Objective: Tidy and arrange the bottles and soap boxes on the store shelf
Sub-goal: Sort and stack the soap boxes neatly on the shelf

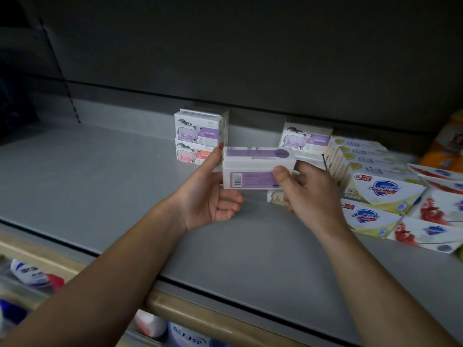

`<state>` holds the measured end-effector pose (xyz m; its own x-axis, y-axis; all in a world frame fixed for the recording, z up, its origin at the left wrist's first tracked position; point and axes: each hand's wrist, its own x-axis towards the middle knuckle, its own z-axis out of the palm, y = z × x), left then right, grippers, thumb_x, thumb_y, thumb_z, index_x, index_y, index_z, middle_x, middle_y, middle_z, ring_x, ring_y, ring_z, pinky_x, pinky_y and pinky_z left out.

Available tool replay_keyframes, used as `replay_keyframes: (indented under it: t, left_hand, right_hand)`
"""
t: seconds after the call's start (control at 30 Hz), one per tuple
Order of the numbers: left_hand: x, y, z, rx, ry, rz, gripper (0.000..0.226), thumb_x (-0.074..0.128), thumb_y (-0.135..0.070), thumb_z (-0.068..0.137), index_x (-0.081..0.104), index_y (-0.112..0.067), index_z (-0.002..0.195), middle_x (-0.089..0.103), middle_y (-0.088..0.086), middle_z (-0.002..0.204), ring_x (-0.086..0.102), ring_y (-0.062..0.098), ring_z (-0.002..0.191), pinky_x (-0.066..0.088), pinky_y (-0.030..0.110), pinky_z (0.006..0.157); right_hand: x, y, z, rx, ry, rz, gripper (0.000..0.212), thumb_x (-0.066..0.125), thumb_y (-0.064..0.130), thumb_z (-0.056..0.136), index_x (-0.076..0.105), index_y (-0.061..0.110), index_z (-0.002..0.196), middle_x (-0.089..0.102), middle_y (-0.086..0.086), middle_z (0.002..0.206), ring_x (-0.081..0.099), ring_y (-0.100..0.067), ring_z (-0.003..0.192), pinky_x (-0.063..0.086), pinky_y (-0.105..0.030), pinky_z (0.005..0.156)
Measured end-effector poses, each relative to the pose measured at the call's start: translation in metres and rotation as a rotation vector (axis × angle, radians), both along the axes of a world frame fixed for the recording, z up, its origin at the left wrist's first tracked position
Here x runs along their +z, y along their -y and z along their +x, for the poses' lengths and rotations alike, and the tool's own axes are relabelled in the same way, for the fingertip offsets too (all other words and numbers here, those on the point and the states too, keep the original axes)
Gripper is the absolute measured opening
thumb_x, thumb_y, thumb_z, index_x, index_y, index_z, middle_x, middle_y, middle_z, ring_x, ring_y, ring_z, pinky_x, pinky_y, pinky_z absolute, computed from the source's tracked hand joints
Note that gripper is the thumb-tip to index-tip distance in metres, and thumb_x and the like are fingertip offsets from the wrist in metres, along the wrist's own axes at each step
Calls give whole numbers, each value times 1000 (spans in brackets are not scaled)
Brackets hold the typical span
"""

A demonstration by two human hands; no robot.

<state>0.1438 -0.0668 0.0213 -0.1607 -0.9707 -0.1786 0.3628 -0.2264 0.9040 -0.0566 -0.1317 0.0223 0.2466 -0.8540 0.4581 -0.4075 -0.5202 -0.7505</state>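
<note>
I hold a white and purple soap box (253, 169) above the grey shelf (100, 176), its barcode side facing me. My left hand (208, 194) supports its left end, forefinger along the side and the other fingers curled below. My right hand (308, 194) grips its right end, thumb pressed on the front face. Behind it, two sheep-print soap boxes (199, 136) stand stacked, a purple one over a pink one. Another purple sheep box (307, 137) stands further right.
White and yellow Safeguard boxes (375, 186) lie in rows at the right, with red-printed boxes (436, 216) beside them and an orange pack (448, 144) at the far right. A small pale pack (275, 196) lies under my right hand. Bottles (35, 274) fill the lower shelf.
</note>
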Motion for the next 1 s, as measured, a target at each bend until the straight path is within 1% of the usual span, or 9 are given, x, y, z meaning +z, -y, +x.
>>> replay_keyframes:
  t: [0.1,0.2,0.27,0.4,0.57,0.7,0.83,0.93,1.0]
  left_hand:
    - [4,0,-1,95,-62,-42,70,45,-73,75,68,-16,109,63,12,81,67,23,58,54,24,45]
    - [7,-1,0,176,-115,-111,66,53,-54,80,55,-14,132,66,15,112,73,27,75,57,27,48]
    - [8,-3,0,196,-126,-187,64,58,-41,80,49,-14,137,63,17,127,73,30,86,59,29,52]
    - [7,-3,0,275,-128,-306,59,61,-12,77,51,-10,135,63,18,124,72,30,85,60,33,65]
    - [5,0,-1,244,-143,-406,49,55,-4,83,55,-5,131,64,17,124,66,28,105,57,35,86]
    - [1,4,-3,286,-217,-375,39,58,-20,86,60,-10,124,65,13,125,64,30,112,55,40,92]
    - [-2,7,-3,380,-282,-332,36,64,-31,81,65,-12,111,65,15,122,65,31,110,53,46,95]
    - [-2,8,1,423,-255,-371,25,64,-24,80,69,-17,104,66,13,117,63,31,109,49,47,99]
    - [-1,7,2,421,-268,-419,18,63,-18,80,73,-20,95,68,8,107,61,28,108,45,46,104]
  right_hand:
    - [1,-4,4,153,107,132,24,52,67,80,63,47,87,72,10,75,69,-16,55,56,-29,53]
    - [-1,-5,9,188,198,212,39,41,72,75,61,55,104,69,28,89,72,-18,61,57,-24,55]
    - [-1,-7,12,185,251,216,37,40,70,77,59,56,106,70,23,92,73,-21,61,57,-26,54]
    - [-1,-3,12,140,393,182,22,56,39,87,53,51,105,72,3,95,72,-25,60,61,-36,58]
    - [-2,-1,10,168,407,110,46,63,12,89,49,46,117,70,18,105,72,-21,64,60,-37,64]
    - [-3,-2,10,174,282,-4,53,63,9,89,49,37,132,64,29,115,73,-12,79,59,-31,73]
    - [-1,-9,13,228,218,-89,53,64,17,85,52,39,131,61,19,126,69,-7,99,53,-16,78]
    - [-1,-11,15,232,153,-134,49,64,22,82,57,27,131,59,8,128,64,-12,111,56,-34,88]
    - [0,-12,14,213,85,-187,51,66,19,81,57,25,131,58,12,125,62,-11,112,53,-37,93]
